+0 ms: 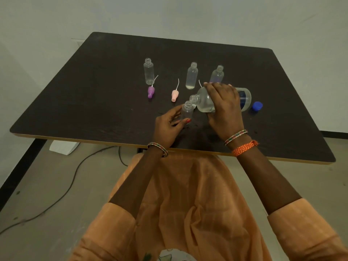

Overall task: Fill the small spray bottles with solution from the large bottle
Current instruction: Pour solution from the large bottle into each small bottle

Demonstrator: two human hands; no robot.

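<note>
My right hand (225,104) grips the large bottle (205,100), tipped on its side. Its mouth sits just above the small bottle (187,112), held upright on the tabletop (94,102) by my left hand (169,125).

Three clear plastic small spray bottles (148,71) (191,76) (217,74) are standing in a row far back on the dark wooden counter (94,95). Two spray pump heads (151,91) (175,95) are lying before them. The blue screw cap (257,106) is sitting right of the tilted clear large bottle (205,101), whose mouth is hanging over another small bottle (187,112) at its left.
</note>
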